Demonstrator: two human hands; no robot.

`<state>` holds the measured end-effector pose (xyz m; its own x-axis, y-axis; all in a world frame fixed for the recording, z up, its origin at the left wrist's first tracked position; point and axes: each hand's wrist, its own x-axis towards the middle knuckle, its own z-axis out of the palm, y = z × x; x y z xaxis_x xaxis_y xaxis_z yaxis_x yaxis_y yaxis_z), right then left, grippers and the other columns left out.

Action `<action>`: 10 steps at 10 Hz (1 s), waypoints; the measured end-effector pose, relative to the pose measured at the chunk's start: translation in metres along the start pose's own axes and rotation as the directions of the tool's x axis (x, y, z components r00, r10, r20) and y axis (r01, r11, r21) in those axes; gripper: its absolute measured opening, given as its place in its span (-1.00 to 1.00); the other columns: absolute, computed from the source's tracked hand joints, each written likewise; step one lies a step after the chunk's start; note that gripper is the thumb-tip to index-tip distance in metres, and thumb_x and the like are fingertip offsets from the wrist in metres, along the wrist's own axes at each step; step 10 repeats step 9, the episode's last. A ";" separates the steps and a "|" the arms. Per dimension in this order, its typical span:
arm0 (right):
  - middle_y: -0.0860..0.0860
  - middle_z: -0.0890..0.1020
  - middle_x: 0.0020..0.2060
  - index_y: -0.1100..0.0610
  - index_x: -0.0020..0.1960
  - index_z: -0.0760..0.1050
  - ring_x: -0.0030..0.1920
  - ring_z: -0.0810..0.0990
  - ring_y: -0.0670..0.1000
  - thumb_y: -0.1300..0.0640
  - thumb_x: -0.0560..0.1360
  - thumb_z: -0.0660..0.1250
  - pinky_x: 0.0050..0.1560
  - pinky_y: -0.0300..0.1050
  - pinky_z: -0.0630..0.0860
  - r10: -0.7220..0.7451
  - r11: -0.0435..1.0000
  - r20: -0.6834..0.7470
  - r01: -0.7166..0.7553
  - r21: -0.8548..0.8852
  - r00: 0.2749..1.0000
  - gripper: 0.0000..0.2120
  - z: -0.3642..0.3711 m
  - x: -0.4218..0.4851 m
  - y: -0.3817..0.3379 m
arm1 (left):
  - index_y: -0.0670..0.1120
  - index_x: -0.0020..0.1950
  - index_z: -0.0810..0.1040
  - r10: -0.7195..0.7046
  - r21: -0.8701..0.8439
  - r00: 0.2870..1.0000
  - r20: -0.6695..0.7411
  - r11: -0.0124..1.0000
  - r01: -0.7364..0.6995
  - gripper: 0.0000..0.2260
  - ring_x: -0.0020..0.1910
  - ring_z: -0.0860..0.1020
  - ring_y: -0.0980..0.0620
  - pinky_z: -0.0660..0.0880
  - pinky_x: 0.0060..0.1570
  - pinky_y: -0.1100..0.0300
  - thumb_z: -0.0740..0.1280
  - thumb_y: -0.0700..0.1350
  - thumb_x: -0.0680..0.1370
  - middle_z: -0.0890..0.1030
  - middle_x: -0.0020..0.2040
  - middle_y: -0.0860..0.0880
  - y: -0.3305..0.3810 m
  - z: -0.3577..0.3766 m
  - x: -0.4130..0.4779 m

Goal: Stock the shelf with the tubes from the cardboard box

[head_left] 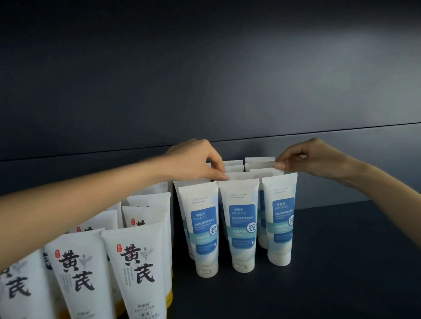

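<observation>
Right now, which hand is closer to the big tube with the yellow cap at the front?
The left hand. It is up behind the yellow-capped tube, at the blue tubes' tops; the right hand is farther off, beyond the blue tubes.

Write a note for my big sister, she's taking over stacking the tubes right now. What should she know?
Left hand: fingers pinching the top edge of a blue-label tube in the second row, behind the front three.
Right hand: fingertips on the top of a blue-label tube at the right of that same block.
Blue-label tubes: standing cap-down in three columns, several rows deep, on the dark shelf.
Yellow-cap tubes: already in rows to the left.
Done: both blocks are stocked so far.
Left: shelf space to the right remains bare. The cardboard box is out of view, so how many tubes remain is unknown.
</observation>
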<state>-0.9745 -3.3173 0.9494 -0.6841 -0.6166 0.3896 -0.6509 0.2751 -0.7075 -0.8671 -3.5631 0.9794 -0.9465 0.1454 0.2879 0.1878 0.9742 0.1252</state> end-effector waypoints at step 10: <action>-0.07 0.69 -0.21 0.03 -0.17 0.66 -0.20 0.55 -0.25 0.03 0.43 0.40 -0.11 -0.48 0.41 -0.061 0.996 -0.027 0.059 -0.064 0.998 -0.90 -0.001 0.003 -0.002 | 0.14 -0.17 0.67 -0.067 -0.003 0.998 -0.022 0.998 0.067 -0.75 -0.09 0.55 0.14 0.47 -0.08 0.11 0.33 0.26 0.44 0.64 -0.17 0.18 -0.007 -0.007 -0.009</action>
